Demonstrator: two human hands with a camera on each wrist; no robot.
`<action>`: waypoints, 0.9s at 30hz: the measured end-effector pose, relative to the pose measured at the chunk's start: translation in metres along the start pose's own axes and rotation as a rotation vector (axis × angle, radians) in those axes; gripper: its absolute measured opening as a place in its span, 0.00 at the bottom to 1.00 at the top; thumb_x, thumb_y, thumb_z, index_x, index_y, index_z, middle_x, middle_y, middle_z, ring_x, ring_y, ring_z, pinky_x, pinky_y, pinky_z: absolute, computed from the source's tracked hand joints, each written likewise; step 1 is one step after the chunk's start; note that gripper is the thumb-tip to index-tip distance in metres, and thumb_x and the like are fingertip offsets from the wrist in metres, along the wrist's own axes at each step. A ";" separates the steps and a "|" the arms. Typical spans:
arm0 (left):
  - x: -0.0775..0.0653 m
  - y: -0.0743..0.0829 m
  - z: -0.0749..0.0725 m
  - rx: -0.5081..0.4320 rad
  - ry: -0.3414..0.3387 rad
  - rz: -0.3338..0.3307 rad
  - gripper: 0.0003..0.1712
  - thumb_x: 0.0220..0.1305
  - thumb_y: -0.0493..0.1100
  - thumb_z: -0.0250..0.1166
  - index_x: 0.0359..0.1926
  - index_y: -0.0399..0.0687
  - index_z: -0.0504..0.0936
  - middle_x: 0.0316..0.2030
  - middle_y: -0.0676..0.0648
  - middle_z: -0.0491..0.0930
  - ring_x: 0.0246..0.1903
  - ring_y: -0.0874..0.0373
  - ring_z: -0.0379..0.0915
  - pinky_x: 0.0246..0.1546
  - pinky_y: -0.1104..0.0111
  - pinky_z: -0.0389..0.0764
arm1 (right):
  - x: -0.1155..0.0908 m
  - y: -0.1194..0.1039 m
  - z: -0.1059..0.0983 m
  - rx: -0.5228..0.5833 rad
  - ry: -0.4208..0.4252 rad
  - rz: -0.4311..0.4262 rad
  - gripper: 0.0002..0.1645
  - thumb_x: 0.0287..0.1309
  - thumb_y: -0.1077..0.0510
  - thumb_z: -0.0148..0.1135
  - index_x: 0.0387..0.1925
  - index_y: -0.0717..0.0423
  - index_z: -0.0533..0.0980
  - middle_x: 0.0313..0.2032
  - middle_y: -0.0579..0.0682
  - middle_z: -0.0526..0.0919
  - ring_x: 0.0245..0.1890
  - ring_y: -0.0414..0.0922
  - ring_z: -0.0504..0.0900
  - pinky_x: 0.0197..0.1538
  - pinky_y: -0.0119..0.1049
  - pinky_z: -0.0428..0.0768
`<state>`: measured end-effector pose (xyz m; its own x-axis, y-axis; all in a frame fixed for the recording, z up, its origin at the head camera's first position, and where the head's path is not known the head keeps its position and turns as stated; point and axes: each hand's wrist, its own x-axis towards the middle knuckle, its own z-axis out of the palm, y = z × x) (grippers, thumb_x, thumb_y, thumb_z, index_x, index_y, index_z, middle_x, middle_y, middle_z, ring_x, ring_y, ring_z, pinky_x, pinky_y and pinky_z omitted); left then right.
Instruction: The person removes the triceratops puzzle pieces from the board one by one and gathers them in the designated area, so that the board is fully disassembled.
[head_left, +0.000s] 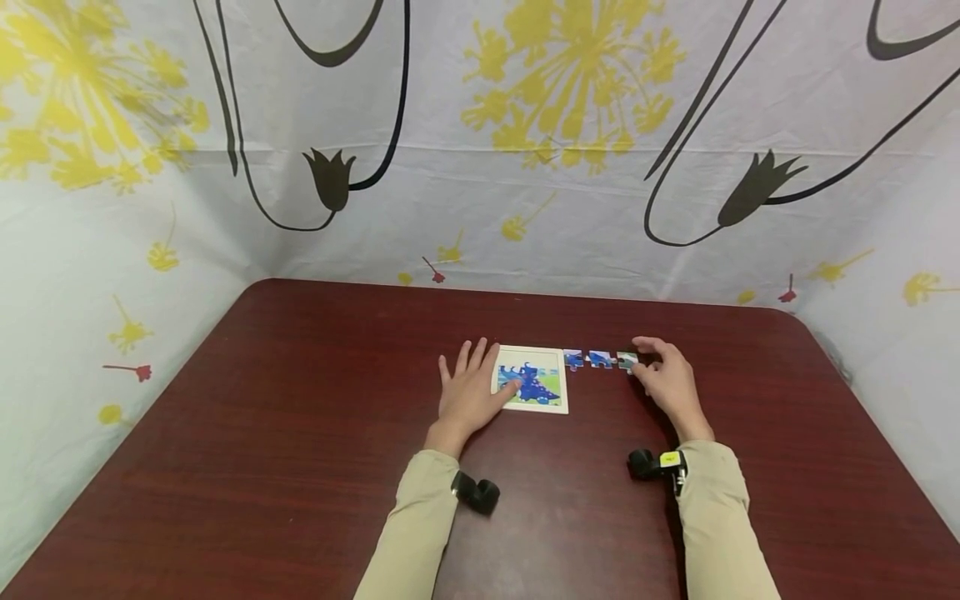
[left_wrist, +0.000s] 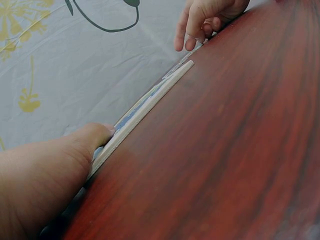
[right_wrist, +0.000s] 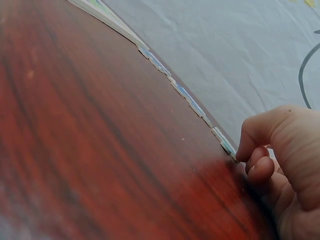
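A square puzzle board [head_left: 528, 408] with a pale frame and a blue dinosaur picture lies on the table. My left hand [head_left: 468, 396] rests on its left side, fingers spread, thumb over the picture. In the left wrist view the thumb [left_wrist: 102, 134] presses onto the board's edge. Three puzzle pieces sit in a row to the right of the board: a blue one [head_left: 573, 359] beside the frame, a middle one [head_left: 600, 359], and a green-and-blue one [head_left: 626, 360]. My right hand [head_left: 667, 382] is at the row's far end, its thumb touching the last piece [right_wrist: 224, 141], other fingers loosely bent.
The dark red wooden table [head_left: 315, 417] extends around both hands. Behind it hangs a white cloth [head_left: 450, 192] with yellow and dark flower prints. A black wrist camera [head_left: 480, 496] sits on the left sleeve, another camera [head_left: 645, 464] on the right.
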<state>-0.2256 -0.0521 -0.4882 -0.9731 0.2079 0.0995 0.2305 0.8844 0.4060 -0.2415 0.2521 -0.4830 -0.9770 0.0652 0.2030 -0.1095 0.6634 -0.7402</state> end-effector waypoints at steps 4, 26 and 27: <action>0.000 -0.001 0.000 0.003 0.001 0.001 0.44 0.61 0.68 0.51 0.72 0.53 0.54 0.71 0.47 0.49 0.70 0.49 0.35 0.62 0.42 0.32 | -0.001 0.000 0.001 0.033 0.020 0.012 0.21 0.60 0.65 0.53 0.56 0.60 0.71 0.48 0.59 0.72 0.15 0.43 0.69 0.18 0.34 0.71; 0.001 -0.002 0.001 0.013 -0.001 0.008 0.44 0.61 0.69 0.50 0.72 0.53 0.54 0.71 0.47 0.49 0.70 0.48 0.36 0.62 0.42 0.33 | 0.003 -0.016 0.012 0.304 0.731 -0.141 0.10 0.56 0.66 0.54 0.29 0.64 0.82 0.14 0.46 0.72 0.12 0.34 0.62 0.19 0.26 0.59; 0.001 -0.002 0.000 0.012 -0.001 0.008 0.44 0.61 0.69 0.50 0.72 0.53 0.54 0.71 0.47 0.49 0.70 0.48 0.35 0.62 0.42 0.33 | 0.003 -0.022 0.014 0.339 0.747 -0.159 0.10 0.56 0.66 0.54 0.29 0.64 0.82 0.13 0.48 0.71 0.11 0.34 0.61 0.18 0.26 0.58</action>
<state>-0.2272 -0.0538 -0.4891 -0.9712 0.2156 0.1016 0.2383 0.8878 0.3939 -0.2451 0.2275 -0.4750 -0.5799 0.5463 0.6044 -0.4017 0.4537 -0.7954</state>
